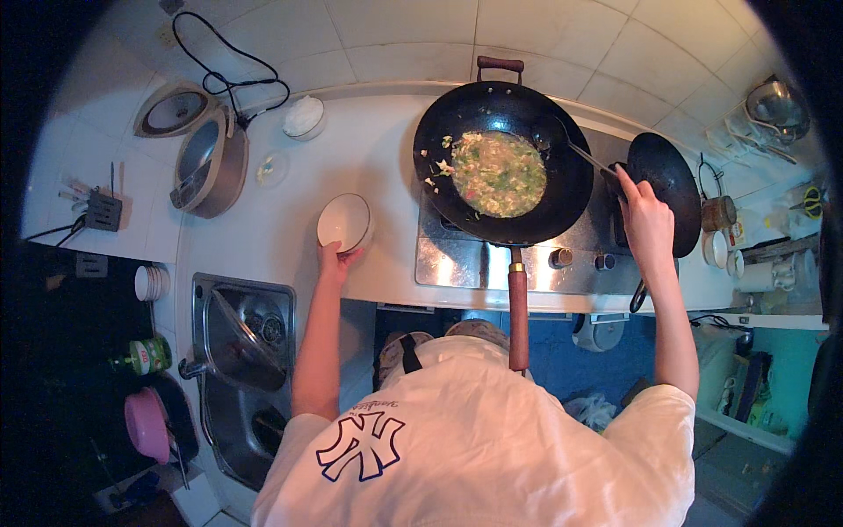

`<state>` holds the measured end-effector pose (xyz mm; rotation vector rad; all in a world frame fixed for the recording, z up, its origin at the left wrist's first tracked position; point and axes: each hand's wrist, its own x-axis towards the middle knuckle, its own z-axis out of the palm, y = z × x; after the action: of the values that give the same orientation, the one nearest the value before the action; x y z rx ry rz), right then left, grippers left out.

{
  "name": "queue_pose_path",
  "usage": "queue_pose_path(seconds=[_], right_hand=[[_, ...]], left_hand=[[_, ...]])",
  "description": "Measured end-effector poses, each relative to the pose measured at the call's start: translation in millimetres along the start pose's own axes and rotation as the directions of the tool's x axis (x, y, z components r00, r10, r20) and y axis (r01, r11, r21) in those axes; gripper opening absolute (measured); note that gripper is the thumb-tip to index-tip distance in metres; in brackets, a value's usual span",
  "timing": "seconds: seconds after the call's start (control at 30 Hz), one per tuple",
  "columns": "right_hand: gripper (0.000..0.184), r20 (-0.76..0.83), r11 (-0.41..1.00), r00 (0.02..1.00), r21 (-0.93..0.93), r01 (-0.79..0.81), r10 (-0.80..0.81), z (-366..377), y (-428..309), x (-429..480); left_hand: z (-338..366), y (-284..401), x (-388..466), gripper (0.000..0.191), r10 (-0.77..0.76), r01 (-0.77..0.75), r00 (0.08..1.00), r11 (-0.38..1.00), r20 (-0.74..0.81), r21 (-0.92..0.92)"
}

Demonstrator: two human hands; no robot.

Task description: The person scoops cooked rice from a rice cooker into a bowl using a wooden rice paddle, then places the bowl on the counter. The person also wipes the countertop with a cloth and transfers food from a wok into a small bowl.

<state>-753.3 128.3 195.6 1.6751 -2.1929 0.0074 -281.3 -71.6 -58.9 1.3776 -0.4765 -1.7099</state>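
Observation:
My left hand (337, 258) grips a white bowl (344, 219) by its near rim, tilted, with its empty inside facing up. The bowl is above the counter, left of the stove. In my right hand (644, 214) is the handle of a long metal cooking utensil (588, 158). Its head rests in the right side of a black wok (570, 197), too dark to tell if ladle or turner. A soupy egg and chopped green vegetable mixture (499, 174) fills the wok's bottom. The wok's wooden handle (518, 316) points toward me.
A steel gas stove (461, 260) carries the wok; a second dark pan (665, 197) stands right. On the counter are a rice cooker (227, 171), its lid (174, 109), a bowl of white food (305, 118) and a small clear dish (271, 170). A steel sink (245, 408) lies left.

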Motion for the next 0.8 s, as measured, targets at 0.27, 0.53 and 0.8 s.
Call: queue_pose_path(seconds=[0.27,0.53,0.8], right_hand=[[0.044,0.180,0.793,0.983,0.596,-0.123,0.016,9.2,-42.1,-54.3],[0.031,0.456,0.230,0.858,0.832,-0.506,0.236,28.9,-93.5,-64.8],[0.031,0.462,0.106,0.815,0.845,-0.525,0.351,4.3,-85.5,-69.7]], left_hand=[[3.8,8.7,-35.2,0.056,0.053,-0.054,0.998,0.998,-0.030,-0.018],[30.1,25.5,-67.2,0.064,0.035,-0.037,0.998,0.998,-0.044,-0.057],[62.6,59.9,-103.1,0.061,0.098,-0.083,0.980,0.992,0.173,-0.091]])
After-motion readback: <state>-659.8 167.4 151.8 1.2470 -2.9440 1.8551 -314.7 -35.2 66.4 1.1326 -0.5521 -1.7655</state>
